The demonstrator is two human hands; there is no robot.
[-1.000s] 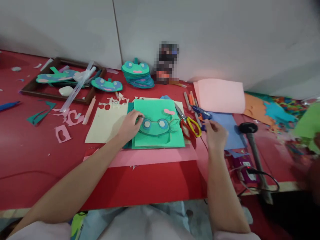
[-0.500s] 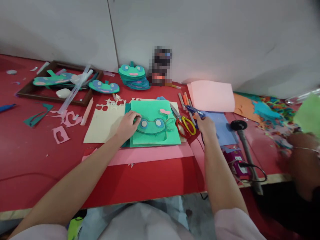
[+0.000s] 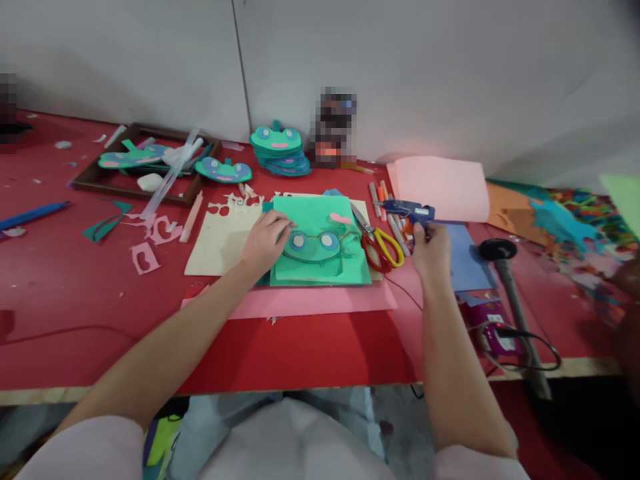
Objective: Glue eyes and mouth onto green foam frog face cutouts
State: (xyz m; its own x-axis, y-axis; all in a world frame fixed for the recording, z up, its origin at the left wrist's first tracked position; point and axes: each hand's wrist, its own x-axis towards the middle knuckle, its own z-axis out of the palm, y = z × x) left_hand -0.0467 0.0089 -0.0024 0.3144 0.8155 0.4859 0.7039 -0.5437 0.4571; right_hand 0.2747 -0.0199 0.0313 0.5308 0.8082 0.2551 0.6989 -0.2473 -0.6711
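My right hand (image 3: pixel 433 253) is wrapped round the grip of a blue glue gun (image 3: pixel 411 211), its nozzle pointing left over several markers (image 3: pixel 395 223). My left hand (image 3: pixel 267 239) has its fingers curled together at the left edge of a green paper frog face (image 3: pixel 311 248) with two blue-and-white eyes. Whatever its fingertips hold is too small to make out. The frog face lies on green foam or paper sheets (image 3: pixel 310 208). A small pink mouth-shaped piece (image 3: pixel 341 218) lies above its right eye. Scissors (image 3: pixel 377 243) with red and yellow handles rest between the sheets and my right hand.
A stack of frog faces (image 3: pixel 280 157) stands against the wall. At the left is a brown frame (image 3: pixel 83 183) holding glue sticks and scraps. Pink sheets (image 3: pixel 440 187), a purple box with a cable (image 3: pixel 493 327) and a grey-handled tool (image 3: pixel 515 293) are at the right.
The glue gun has lifted slightly and turned, now showing its side with the nozzle pointing left. My left hand stays by the frog face. The whole view has shifted a little.
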